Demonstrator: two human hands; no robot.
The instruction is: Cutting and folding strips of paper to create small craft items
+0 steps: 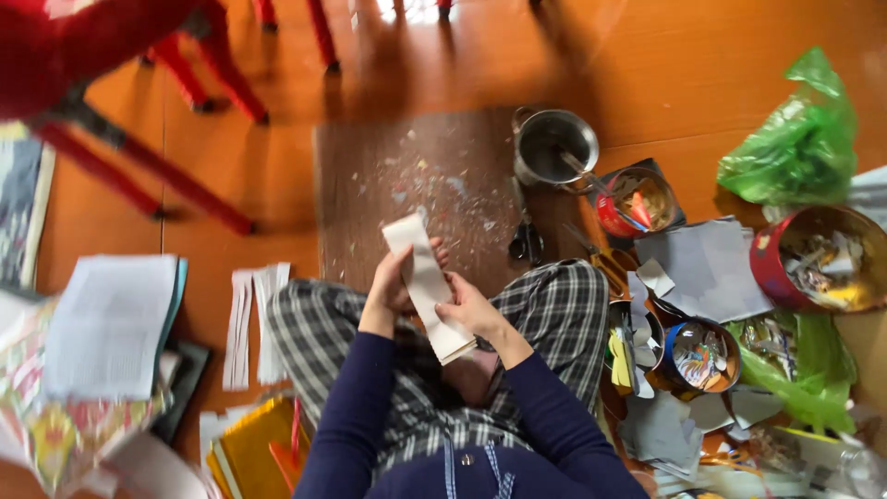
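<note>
A folded strip of white paper (427,282) is held up over my lap, tilted from upper left to lower right. My left hand (393,282) grips its left edge near the top. My right hand (469,310) pinches the lower right part. Under both hands are my knees in checked trousers (554,314), and dark blue sleeves cover my forearms.
A brown board (416,180) strewn with paper scraps lies ahead, scissors (527,242) at its right edge. To the right: a metal pot (554,148), several tins of scraps (813,259), grey paper (707,268), green plastic bags (799,139). Left: white strips (254,323), printed sheets (106,323), red chair legs (139,157).
</note>
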